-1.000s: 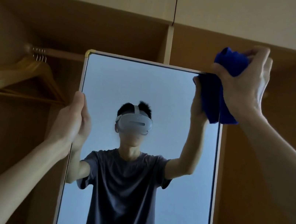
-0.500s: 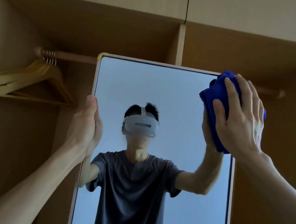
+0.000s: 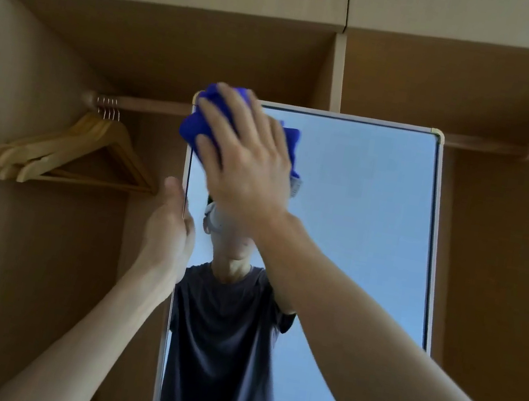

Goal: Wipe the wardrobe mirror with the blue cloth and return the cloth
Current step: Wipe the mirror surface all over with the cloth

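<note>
The tall wardrobe mirror stands upright with a pale frame and reflects a person in a dark T-shirt. My right hand lies flat with spread fingers over the bunched blue cloth. It presses the cloth against the mirror's top left corner. A small white tag hangs from the cloth's lower right side. My left hand grips the mirror's left edge lower down, thumb pointing up, fingers wrapped behind the frame.
Several wooden hangers hang from the clothes rail at the left, inside the open brown wardrobe. A vertical divider rises behind the mirror. The rail continues to the right of the mirror.
My right hand has swept the cloth from the mirror's top right corner across to its top left corner. The left hand has kept its hold on the left edge.
</note>
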